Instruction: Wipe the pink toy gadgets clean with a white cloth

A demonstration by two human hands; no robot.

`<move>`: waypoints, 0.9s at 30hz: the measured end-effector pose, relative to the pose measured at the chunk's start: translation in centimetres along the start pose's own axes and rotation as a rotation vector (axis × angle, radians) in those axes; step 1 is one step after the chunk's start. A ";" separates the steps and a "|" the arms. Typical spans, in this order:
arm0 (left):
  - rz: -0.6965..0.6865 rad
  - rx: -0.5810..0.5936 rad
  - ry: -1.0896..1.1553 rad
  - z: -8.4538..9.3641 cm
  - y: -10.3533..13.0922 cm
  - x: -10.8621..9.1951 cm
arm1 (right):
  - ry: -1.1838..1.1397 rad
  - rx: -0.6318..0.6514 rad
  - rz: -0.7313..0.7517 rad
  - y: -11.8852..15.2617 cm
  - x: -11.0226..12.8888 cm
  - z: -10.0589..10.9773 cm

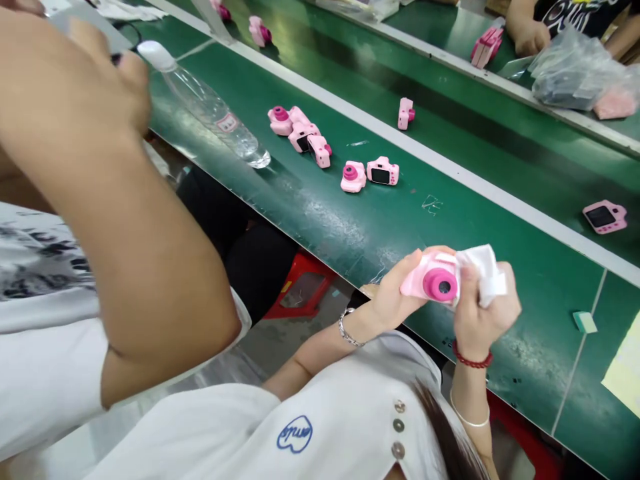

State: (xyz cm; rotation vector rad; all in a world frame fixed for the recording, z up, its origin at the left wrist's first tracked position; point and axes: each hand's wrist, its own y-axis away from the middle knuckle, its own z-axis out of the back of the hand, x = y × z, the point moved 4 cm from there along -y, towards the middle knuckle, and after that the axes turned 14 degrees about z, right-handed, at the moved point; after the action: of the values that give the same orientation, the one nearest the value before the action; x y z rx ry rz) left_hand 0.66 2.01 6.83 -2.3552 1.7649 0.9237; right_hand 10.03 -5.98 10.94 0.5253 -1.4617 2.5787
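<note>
My left hand, with a silver bracelet at the wrist, is closed round a pink toy camera. The camera's darker pink lens ring faces up towards me. In my right hand a folded white cloth is pinched, and it presses against the right side of the camera. The cloth hides part of the camera's edge. Both hands are above the near edge of the green work surface.
A co-worker's arm fills the left side. On the green surface lie a water bottle, several pink toy cameras and a small green-and-white block. Across the line, another person's hand is near a plastic bag.
</note>
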 end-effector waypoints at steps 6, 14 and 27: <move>0.081 0.166 0.043 -1.2 -0.1 -1.3 | -0.187 0.086 0.133 4.2 1.7 0.6; 0.025 0.197 -0.129 -2.7 0.7 -1.4 | -0.207 -0.366 -0.353 6.3 -0.4 4.9; -0.048 -0.226 0.089 -1.1 -1.9 -0.2 | 0.144 0.193 0.412 0.3 3.5 0.1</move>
State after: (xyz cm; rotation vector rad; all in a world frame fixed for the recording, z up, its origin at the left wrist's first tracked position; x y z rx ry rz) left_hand 2.78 2.43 7.30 -2.6010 1.7072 1.0799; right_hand 6.72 -6.36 12.02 0.0520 -1.4034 3.0162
